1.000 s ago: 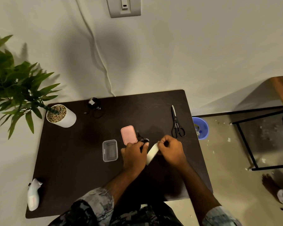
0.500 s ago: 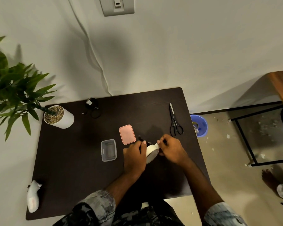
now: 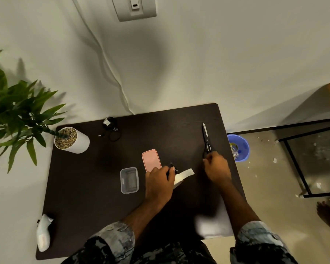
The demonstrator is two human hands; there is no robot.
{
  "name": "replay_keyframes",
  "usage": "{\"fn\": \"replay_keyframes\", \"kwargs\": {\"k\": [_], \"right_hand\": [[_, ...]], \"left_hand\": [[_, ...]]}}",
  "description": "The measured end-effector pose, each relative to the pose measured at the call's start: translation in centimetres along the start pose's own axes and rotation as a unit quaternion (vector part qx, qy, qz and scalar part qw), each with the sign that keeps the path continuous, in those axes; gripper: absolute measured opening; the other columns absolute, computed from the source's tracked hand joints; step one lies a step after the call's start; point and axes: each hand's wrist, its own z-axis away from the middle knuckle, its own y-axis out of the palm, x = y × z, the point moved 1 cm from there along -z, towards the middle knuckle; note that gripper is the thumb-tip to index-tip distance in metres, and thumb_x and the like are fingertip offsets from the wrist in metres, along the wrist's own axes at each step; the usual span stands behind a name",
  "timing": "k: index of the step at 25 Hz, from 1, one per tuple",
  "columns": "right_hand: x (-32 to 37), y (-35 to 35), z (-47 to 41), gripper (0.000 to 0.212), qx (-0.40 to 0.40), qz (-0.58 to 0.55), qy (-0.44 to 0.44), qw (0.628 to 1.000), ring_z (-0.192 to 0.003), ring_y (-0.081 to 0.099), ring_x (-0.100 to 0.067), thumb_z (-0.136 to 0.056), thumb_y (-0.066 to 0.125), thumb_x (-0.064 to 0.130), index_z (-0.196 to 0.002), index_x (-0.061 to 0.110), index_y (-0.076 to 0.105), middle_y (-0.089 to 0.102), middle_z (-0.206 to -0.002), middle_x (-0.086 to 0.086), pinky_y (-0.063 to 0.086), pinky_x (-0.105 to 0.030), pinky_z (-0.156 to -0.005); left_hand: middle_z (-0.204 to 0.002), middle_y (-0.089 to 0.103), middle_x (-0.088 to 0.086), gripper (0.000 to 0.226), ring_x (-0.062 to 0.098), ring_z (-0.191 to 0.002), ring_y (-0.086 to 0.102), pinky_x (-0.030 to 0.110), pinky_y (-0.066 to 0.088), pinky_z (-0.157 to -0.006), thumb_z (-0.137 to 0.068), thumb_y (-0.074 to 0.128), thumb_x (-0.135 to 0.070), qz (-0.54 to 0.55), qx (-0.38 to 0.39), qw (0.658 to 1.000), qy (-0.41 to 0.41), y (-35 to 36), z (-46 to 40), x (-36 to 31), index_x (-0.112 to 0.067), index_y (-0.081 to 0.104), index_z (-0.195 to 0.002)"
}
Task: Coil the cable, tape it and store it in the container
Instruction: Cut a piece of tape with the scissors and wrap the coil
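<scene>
My left hand (image 3: 159, 181) holds a white roll of tape (image 3: 178, 180) together with a small black coiled cable (image 3: 171, 167), mostly hidden under the fingers. A strip of tape (image 3: 188, 172) sticks out to the right of the roll. My right hand (image 3: 216, 168) rests on the handles of the black scissors (image 3: 206, 139), which lie on the dark table (image 3: 80, 187); fingers curl around the handles. A clear plastic container (image 3: 129, 180) sits open left of my left hand, with its pink lid (image 3: 151, 160) just beyond it.
A second black cable (image 3: 111, 128) lies at the table's far edge. A potted plant in a white pot (image 3: 71, 140) stands at the far left corner. A white controller (image 3: 43, 232) lies near left. A blue bin (image 3: 238, 147) stands on the floor right of the table.
My right hand let go of the tape end and moved right and away to the scissors' handles. A pulled strip now sticks out from the roll in my left hand.
</scene>
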Motion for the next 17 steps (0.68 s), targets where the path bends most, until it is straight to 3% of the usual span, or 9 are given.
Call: {"fn": "replay_keyframes", "kwargs": {"k": [2, 4, 8, 11, 13, 17], "right_hand": [[-0.9, 0.5, -1.6, 0.044, -0.028, 0.061, 0.01, 0.998, -0.131, 0.054, -0.035, -0.101, 0.063, 0.033, -0.141, 0.015, 0.055, 0.052, -0.144, -0.016, 0.051, -0.051, -0.106], [-1.6, 0.9, -2.6, 0.051, -0.001, 0.092, 0.009, 0.996, -0.142, 0.042, -0.038, -0.102, 0.061, 0.037, -0.148, 0.017, 0.052, 0.043, -0.155, -0.014, 0.046, -0.054, -0.11], [-2.9, 1.6, -3.0, 0.042, -0.009, 0.151, 0.056, 0.987, -0.133, 0.049, -0.035, -0.099, 0.064, 0.043, -0.127, 0.011, 0.068, 0.052, -0.143, -0.016, 0.053, -0.053, -0.102], [-3.0, 1.9, -2.1, 0.053, -0.056, 0.123, 0.066, 0.989, -0.136, 0.045, -0.039, -0.095, 0.073, 0.035, -0.137, 0.009, 0.055, 0.049, -0.144, -0.02, 0.052, -0.053, -0.102], [-2.7, 2.3, -1.9, 0.053, -0.029, 0.098, 0.039, 0.994, -0.137, 0.045, -0.037, -0.097, 0.07, 0.034, -0.142, 0.014, 0.053, 0.049, -0.145, -0.018, 0.052, -0.053, -0.103], [-2.5, 2.8, -1.5, 0.046, -0.007, 0.158, 0.05, 0.986, -0.132, 0.05, -0.035, -0.095, 0.069, 0.047, -0.125, 0.014, 0.066, 0.059, -0.137, -0.013, 0.056, -0.053, -0.096]], "left_hand": [[-0.086, 0.068, -0.005, 0.037, 0.01, -0.08, 0.058, 0.039, 0.05, -0.086, -0.104, 0.041, -0.049, -0.001, -0.001, 1.0, -0.007, -0.2, -0.4, 0.4, -0.026, 0.066, -0.09], [-0.093, 0.07, -0.004, 0.037, 0.01, -0.085, 0.059, 0.037, 0.05, -0.088, -0.104, 0.04, -0.051, -0.001, 0.001, 1.0, -0.016, -0.3, -0.8, 0.9, -0.027, 0.066, -0.093], [-0.093, 0.071, -0.005, 0.041, 0.011, -0.085, 0.061, 0.041, 0.052, -0.087, -0.101, 0.036, -0.055, -0.012, 0.0, 1.0, -0.013, -0.1, -1.4, 2.0, -0.028, 0.066, -0.094], [-0.093, 0.072, -0.005, 0.045, 0.011, -0.083, 0.062, 0.041, 0.053, -0.086, -0.1, 0.033, -0.057, -0.026, -0.005, 1.0, -0.007, -0.1, -1.4, 2.1, -0.028, 0.067, -0.096], [-0.093, 0.072, -0.005, 0.044, 0.011, -0.083, 0.061, 0.04, 0.052, -0.087, -0.101, 0.034, -0.056, -0.033, -0.005, 0.999, -0.005, -0.1, -1.5, 2.1, -0.028, 0.067, -0.096], [-0.092, 0.071, -0.005, 0.043, 0.01, -0.08, 0.06, 0.04, 0.053, -0.085, -0.101, 0.034, -0.056, -0.035, -0.006, 0.999, -0.006, 0.1, -1.5, 2.0, -0.028, 0.066, -0.094]]}}
